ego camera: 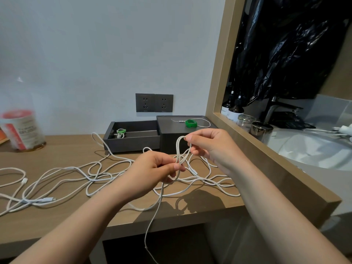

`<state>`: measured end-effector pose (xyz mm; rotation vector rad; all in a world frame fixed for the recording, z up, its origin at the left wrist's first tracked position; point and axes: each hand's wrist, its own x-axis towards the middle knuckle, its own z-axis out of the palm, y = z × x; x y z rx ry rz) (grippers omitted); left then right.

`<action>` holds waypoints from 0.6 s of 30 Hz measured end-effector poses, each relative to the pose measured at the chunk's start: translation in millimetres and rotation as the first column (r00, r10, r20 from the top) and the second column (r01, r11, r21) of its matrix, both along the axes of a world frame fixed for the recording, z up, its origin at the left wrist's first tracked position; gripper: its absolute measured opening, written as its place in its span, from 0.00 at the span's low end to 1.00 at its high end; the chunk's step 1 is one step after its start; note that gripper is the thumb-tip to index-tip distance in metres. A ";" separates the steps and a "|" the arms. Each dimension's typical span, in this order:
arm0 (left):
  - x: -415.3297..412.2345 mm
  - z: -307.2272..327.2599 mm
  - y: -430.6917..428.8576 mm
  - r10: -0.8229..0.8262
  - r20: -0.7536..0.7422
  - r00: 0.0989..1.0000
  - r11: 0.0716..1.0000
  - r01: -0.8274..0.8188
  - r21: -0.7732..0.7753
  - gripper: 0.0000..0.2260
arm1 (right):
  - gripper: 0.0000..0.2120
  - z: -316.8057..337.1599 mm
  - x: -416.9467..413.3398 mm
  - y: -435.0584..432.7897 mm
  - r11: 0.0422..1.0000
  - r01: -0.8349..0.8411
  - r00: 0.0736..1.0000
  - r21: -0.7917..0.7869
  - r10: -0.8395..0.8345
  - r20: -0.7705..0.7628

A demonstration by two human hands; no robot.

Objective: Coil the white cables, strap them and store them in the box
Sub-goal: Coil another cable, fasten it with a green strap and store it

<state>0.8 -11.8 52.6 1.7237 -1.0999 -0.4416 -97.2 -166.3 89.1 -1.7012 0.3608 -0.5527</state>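
Left hand (152, 168) and right hand (211, 145) pinch one white cable (178, 149) loop; below, its tail overhangs the desk (76, 216) edge.

Left hand (154, 166) and right hand (209, 146) pinching, close together.

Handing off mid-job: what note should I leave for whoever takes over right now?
Left hand pinches the lower part of a white cable loop; right hand pinches its top, above the desk.
Done: one coiled cable with a green strap lies in the open drawer of the box.
Left: finish this coil, strap it, then the loose cables tangled on the desk.
Green strap roll sits on the box.
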 end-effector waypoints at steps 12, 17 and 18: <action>3.6 -2.3 -2.0 0.078 -0.207 0.975 0.984 -0.109 -0.143 0.12 | 0.06 -6.1 -8.2 -6.4 0.999 -0.004 0.998 0.051 0.000 0.063; 8.1 1.5 -3.8 0.100 -0.307 0.946 0.965 -0.167 -0.202 0.12 | 0.06 -29.3 -24.0 -11.3 0.999 0.034 0.999 0.004 -0.034 -0.003; 9.1 2.4 -4.4 0.091 -0.332 0.939 0.961 -0.170 -0.217 0.12 | 0.06 -35.5 -25.9 -11.2 0.999 0.031 0.999 -0.005 -0.032 -0.024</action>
